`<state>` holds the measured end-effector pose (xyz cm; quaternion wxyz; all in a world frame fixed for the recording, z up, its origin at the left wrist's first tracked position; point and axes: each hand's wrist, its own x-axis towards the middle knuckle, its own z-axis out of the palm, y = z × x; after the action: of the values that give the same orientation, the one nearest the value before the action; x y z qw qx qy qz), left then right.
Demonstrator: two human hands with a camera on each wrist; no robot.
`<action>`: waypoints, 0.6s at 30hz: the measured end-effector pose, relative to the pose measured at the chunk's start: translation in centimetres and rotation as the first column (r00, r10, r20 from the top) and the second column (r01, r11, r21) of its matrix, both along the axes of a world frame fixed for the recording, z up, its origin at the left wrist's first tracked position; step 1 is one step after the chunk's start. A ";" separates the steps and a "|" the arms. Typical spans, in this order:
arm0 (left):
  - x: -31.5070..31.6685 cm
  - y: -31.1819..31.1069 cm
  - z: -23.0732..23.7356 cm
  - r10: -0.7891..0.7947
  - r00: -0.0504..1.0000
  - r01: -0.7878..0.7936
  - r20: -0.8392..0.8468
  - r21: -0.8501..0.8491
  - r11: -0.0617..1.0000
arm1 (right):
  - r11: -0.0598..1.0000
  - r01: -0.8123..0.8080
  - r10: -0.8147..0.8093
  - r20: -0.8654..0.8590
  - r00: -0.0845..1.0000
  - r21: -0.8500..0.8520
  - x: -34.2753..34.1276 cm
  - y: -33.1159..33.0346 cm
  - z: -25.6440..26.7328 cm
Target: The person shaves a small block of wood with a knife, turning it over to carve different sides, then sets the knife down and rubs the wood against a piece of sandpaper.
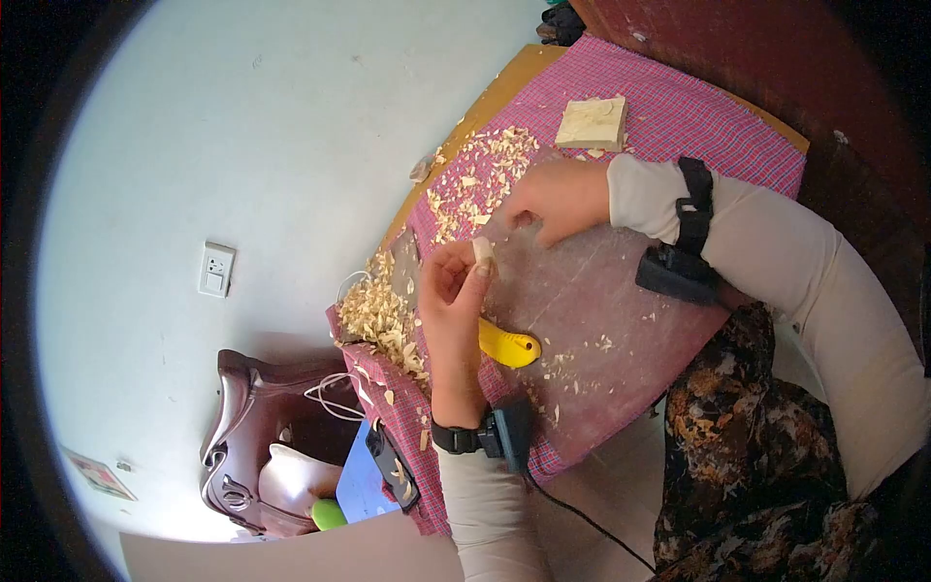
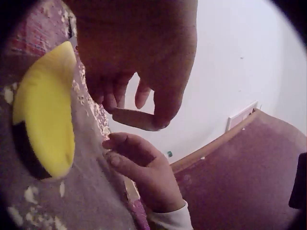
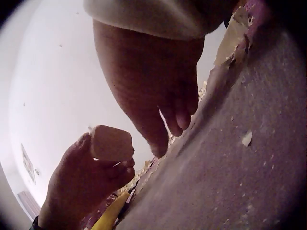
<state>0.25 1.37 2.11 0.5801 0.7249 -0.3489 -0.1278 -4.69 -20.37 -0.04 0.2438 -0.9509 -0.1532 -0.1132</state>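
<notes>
- Left hand [image 1: 453, 315] pinches wood piece [image 3: 111, 143] above table [image 1: 596, 291]; its corners look rounded
- Right hand [image 1: 567, 197] is near, fingers loosely bent, nothing seen inside
- Many shavings [image 1: 373, 312] are cut; how much shaping remains, I cannot tell

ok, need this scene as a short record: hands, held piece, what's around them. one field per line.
left grip: left hand pinches a small pale piece between thumb and fingers
right grip: right hand above the work surface, no held item visible
work surface: dusty brown sheet over pink checked cloth
nearest object: yellow object with a black part, lying beside the left hand
debris: pale shavings, piled and scattered
other stock: pale squarish block on the cloth, beyond the right hand
</notes>
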 end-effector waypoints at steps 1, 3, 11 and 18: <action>0.0 0.0 -0.1 -0.002 1.000 0.002 0.000 -0.001 1.000 | 0.998 -0.017 0.014 0.054 0.998 0.064 -0.1 0.2 0.0; 0.0 0.0 -0.4 -0.021 0.989 0.003 -0.146 -0.122 0.992 | 0.991 -0.037 0.023 0.108 0.994 0.129 -0.2 0.6 0.2; -0.4 -0.3 0.1 -0.132 0.959 0.092 -0.250 -0.165 0.982 | 0.903 -0.165 0.148 0.074 0.986 0.397 -0.8 1.2 1.0; -0.3 -0.2 0.2 -0.189 0.964 0.186 -0.185 -0.033 0.982 | 0.913 -0.151 0.141 0.053 0.989 0.378 -0.5 1.0 0.6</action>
<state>-0.06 1.14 2.32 0.6011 0.6690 -0.3606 -0.2472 -5.21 -19.36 0.59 0.4297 -0.8699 -0.2018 -0.1339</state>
